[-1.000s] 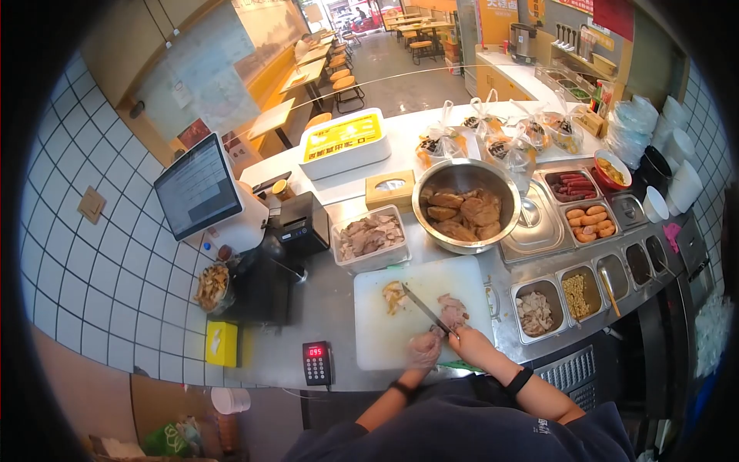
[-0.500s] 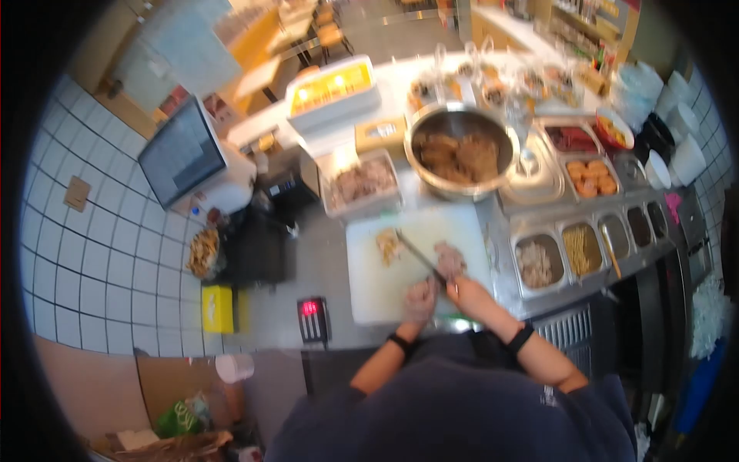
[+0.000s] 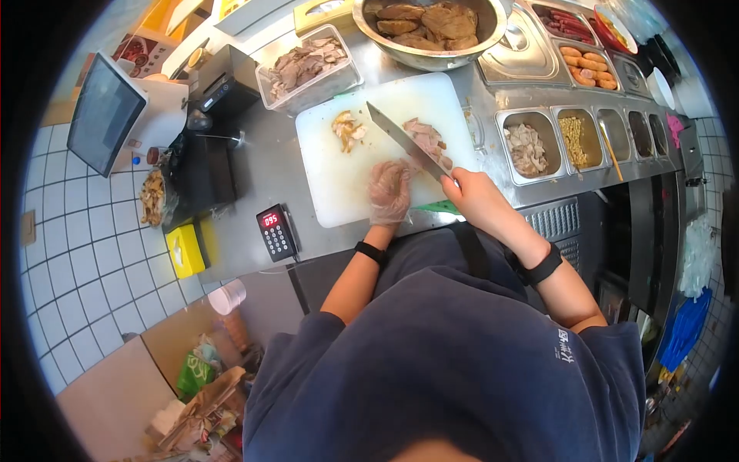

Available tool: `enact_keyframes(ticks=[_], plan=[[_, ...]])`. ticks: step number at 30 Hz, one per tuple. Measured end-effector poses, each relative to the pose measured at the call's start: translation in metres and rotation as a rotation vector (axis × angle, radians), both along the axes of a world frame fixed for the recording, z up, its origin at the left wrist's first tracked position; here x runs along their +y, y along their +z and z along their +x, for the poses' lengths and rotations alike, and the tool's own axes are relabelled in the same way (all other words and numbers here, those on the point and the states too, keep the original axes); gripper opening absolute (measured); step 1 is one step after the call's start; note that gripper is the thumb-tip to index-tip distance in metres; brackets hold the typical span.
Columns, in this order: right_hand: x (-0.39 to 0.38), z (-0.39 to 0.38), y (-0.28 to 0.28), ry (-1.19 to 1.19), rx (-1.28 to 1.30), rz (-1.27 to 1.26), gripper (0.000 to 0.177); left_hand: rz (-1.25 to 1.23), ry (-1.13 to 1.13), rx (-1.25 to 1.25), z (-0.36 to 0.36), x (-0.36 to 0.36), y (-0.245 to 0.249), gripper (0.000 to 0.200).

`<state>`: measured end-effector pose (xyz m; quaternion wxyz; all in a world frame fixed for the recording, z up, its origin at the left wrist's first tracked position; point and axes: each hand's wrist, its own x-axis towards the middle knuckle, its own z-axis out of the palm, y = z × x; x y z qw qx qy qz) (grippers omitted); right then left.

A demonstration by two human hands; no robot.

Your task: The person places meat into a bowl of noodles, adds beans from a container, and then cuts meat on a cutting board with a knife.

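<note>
My right hand (image 3: pixel 471 199) is closed around the handle of a kitchen knife (image 3: pixel 402 138), its long blade slanting up and left over the white cutting board (image 3: pixel 327 192). My left hand (image 3: pixel 389 187), in a clear plastic glove, is curled on the board just left of the knife handle; whether anything is inside the fingers is hidden. Beyond the blade, to its right, lies a pile of sliced meat (image 3: pixel 426 138). Left of the knife tip sits a small heap of chopped yellowish-brown pieces (image 3: pixel 348 131).
Behind the board stand a tub of sliced meat (image 3: pixel 304 68) and a steel bowl (image 3: pixel 433 55) with large brown meat pieces. Steel pans (image 3: pixel 530 146) of toppings line the right. A keypad with a red display (image 3: pixel 275 232) and a yellow box (image 3: pixel 185 251) are at left.
The camera view has tilted down, so the counter items appear higher. The knife stays in my right hand, and my left hand remains curled beside it on the board.
</note>
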<state>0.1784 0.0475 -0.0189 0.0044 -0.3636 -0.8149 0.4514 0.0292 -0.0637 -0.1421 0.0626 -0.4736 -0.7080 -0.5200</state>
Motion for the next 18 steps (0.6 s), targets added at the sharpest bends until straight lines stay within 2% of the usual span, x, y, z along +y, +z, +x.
enact_keyframes(ticks=[5, 9, 15, 18], plan=[[-0.008, 0.0, 0.005, 0.011, -0.1, -0.088, 0.037, -0.085, -0.02, -0.096, -0.001, -0.008, -0.01, 0.014], [-0.012, -0.001, 0.007, 0.016, -0.144, -0.086, 0.035, -0.077, 0.005, -0.09, 0.0, -0.006, -0.011, 0.014], [-0.018, -0.009, 0.011, 0.027, -0.17, -0.057, 0.032, -0.1, -0.033, -0.209, -0.001, -0.005, -0.003, 0.013], [-0.023, -0.018, 0.009, 0.05, -0.211, -0.018, 0.031, -0.111, -0.006, -0.158, -0.002, -0.004, -0.004, 0.013]])
